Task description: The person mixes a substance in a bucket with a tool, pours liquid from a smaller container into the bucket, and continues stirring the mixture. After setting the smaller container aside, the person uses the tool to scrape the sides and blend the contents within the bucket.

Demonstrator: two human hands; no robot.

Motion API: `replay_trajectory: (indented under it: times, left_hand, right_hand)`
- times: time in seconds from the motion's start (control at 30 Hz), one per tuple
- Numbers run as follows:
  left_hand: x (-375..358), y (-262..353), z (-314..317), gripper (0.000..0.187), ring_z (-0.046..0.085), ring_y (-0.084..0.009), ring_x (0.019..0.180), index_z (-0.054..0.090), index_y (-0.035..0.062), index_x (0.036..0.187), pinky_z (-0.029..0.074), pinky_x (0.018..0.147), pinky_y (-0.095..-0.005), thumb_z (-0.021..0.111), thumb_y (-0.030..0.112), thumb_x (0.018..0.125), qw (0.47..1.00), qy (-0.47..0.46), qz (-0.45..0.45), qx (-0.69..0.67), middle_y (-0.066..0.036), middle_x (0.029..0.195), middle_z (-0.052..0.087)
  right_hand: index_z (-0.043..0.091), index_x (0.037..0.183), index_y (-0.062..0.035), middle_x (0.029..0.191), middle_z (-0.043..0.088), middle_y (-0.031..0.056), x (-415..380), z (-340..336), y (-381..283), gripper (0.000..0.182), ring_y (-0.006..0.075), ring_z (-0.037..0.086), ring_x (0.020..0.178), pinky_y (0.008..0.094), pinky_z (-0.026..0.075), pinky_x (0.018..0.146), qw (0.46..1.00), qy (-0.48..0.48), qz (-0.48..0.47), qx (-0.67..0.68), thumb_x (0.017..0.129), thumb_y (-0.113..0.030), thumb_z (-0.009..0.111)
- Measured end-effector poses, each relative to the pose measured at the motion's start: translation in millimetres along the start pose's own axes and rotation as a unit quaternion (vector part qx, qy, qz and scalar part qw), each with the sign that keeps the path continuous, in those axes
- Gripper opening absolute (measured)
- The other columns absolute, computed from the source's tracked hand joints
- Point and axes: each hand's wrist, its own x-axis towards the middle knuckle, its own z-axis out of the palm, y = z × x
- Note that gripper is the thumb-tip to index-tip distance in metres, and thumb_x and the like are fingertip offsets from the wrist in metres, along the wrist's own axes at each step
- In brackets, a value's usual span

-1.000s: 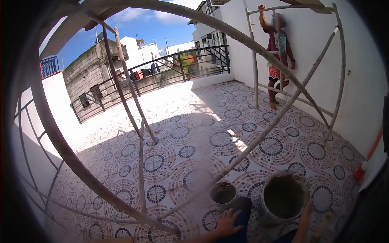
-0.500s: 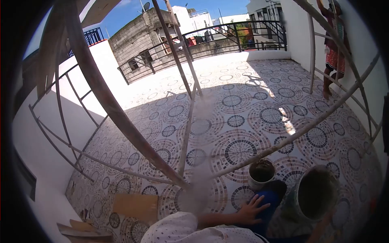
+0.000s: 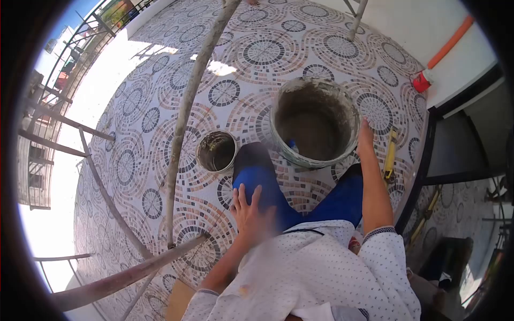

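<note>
My left hand (image 3: pixel 251 215) rests on my left thigh, on the blue trouser leg (image 3: pixel 262 187), with its fingers spread and nothing in it. Between and beyond my knees stands a large bucket (image 3: pixel 316 120), its inside crusted with grey mortar and a grey mass at the bottom. My right hand (image 3: pixel 365 138) is at that bucket's right rim, seen edge-on and seeming to grip it; the fingers are mostly hidden. A smaller mortar-stained bucket (image 3: pixel 217 152) stands left of the large one, beside my left knee.
A yellow tool like a spirit level (image 3: pixel 391 152) lies on the patterned tiles to the right. An orange pipe (image 3: pixel 451 43) with a red end piece (image 3: pixel 422 81) leans by the wall. Scaffold poles (image 3: pixel 193 101) cross on the left. A dark door frame (image 3: pixel 428 144) is at right.
My view has swung down and to the right, bringing both buckets to the middle. My left hand stays on my thigh. My right hand, barely visible before, now shows at the large bucket's rim.
</note>
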Motion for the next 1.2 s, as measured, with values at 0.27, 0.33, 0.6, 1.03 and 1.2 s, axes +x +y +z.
replay_trajectory:
  times: [0.27, 0.33, 0.6, 1.03, 1.2]
  left_hand:
    - [8.9, -2.0, 4.7, 0.075, 0.022, -0.0492, 0.139, 0.045, 0.0198, 0.142, 0.027, 0.103, -0.0644, 0.075, 0.039, 0.077, 0.999, -0.022, 0.032, 0.0, -0.026, 0.151, 0.024]
    - [11.9, -3.6, 7.4, 0.075, 0.022, -0.0491, 0.139, 0.045, 0.0195, 0.142, 0.027, 0.103, -0.0647, 0.075, 0.039, 0.077, 0.999, -0.023, 0.038, 0.002, -0.026, 0.151, 0.024]
    - [15.1, -2.6, 7.1, 0.071, 0.021, -0.0455, 0.142, 0.047, 0.0216, 0.141, 0.023, 0.108, -0.0604, 0.072, 0.042, 0.078, 0.999, -0.035, 0.01, -0.004, -0.024, 0.153, 0.024]
    - [14.7, -10.7, 10.3, 0.071, 0.022, -0.0477, 0.14, 0.046, 0.0241, 0.141, 0.027, 0.1, -0.0676, 0.074, 0.044, 0.079, 1.0, -0.02, 0.01, 0.006, -0.023, 0.152, 0.026]
    - [17.0, -2.9, 6.9, 0.07, 0.022, -0.0473, 0.14, 0.046, 0.0214, 0.141, 0.025, 0.103, -0.0648, 0.073, 0.04, 0.08, 1.0, -0.017, 0.01, -0.015, -0.025, 0.151, 0.026]
  right_hand:
    - [0.058, 0.12, 0.0129, 0.129, 0.056, 0.0268, -31.7, 0.0, -13.9, 0.085, 0.0389, 0.055, 0.118, 0.0473, 0.043, 0.096, 0.997, 0.062, -0.025, -0.046, 0.092, -0.066, 0.043]
    - [0.06, 0.118, 0.0119, 0.127, 0.058, 0.028, -37.2, 0.8, -16.2, 0.086, 0.0404, 0.055, 0.117, 0.0478, 0.042, 0.097, 0.994, 0.071, -0.034, -0.073, 0.091, -0.067, 0.041]
    - [0.067, 0.108, 0.008, 0.115, 0.062, 0.0318, -34.2, -0.8, -6.9, 0.088, 0.0457, 0.058, 0.111, 0.0501, 0.041, 0.098, 0.974, 0.097, -0.112, -0.169, 0.091, -0.072, 0.034]
    - [0.065, 0.113, 0.0114, 0.115, 0.062, 0.0338, -5.8, -0.2, 6.1, 0.091, 0.0478, 0.056, 0.114, 0.0502, 0.04, 0.101, 0.967, 0.087, -0.127, -0.204, 0.093, -0.07, 0.03]
    - [0.065, 0.111, 0.0113, 0.117, 0.062, 0.0321, -16.0, -1.0, 2.0, 0.088, 0.0453, 0.057, 0.113, 0.0489, 0.041, 0.098, 0.971, 0.103, -0.115, -0.183, 0.093, -0.069, 0.034]
